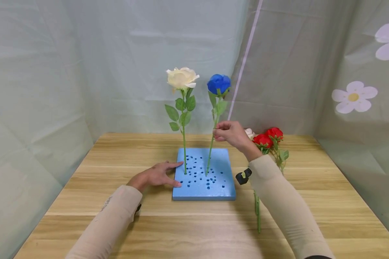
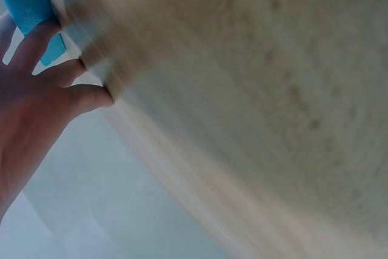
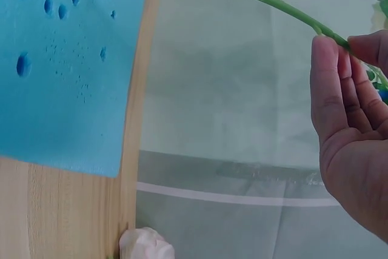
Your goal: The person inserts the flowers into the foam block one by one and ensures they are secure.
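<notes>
1. Centre of the head view: a blue rose (image 1: 219, 84) stands tilted slightly right, its stem foot meeting a holed blue board (image 1: 197, 192); whether it sits inside a hole, I cannot tell.
2. Right of centre: the right hand (image 1: 231, 135) pinches that stem between thumb and fingers, below the leaves, probably because a grip there steers the thin stem without crushing the bloom.
3. Left of centre, lower: the left hand (image 1: 159, 174), spread and gripping nothing, touches the board's left edge, seemingly to steady it.
4. The blue rose is therefore in the right hand, well apart from the left.
5. Just left of it, a cream rose (image 1: 182, 78) stands upright unheld, apparently supported by its hole.
</notes>
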Motion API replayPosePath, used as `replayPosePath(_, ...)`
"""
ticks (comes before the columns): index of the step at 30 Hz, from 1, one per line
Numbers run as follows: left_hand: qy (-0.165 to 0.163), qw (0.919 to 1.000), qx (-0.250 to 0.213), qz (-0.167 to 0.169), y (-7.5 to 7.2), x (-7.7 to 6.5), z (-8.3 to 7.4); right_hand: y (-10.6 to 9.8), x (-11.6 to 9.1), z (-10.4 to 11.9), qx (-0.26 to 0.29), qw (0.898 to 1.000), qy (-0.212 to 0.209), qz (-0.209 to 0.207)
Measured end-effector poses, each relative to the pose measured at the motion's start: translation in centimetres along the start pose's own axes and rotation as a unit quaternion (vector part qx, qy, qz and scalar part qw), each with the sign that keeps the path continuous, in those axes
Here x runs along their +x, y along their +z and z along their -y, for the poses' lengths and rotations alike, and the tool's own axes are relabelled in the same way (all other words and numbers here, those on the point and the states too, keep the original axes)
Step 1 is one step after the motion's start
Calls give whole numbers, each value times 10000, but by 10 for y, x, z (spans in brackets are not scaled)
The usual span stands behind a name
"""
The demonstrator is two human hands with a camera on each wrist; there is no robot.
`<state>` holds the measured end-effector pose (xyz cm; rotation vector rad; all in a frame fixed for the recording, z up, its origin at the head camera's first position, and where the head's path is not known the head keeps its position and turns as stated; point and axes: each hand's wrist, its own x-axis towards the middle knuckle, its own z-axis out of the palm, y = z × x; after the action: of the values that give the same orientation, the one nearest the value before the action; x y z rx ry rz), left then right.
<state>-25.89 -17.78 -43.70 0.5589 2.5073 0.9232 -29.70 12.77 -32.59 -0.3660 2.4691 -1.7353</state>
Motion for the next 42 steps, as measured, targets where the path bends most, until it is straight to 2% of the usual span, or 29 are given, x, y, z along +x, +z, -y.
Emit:
replayPosePath(24, 20, 10000, -46, 9, 0, 0, 0, 24, 7, 5, 327, 9988, -346, -114)
replayPosePath(37, -112, 9999, -82, 13, 0, -1, -2, 37, 11, 4, 523, 9979, -363, -111)
replayPosePath(42, -29, 10000, -19, 25, 0, 0, -1, 40, 12, 3, 546, 9978, -348, -150)
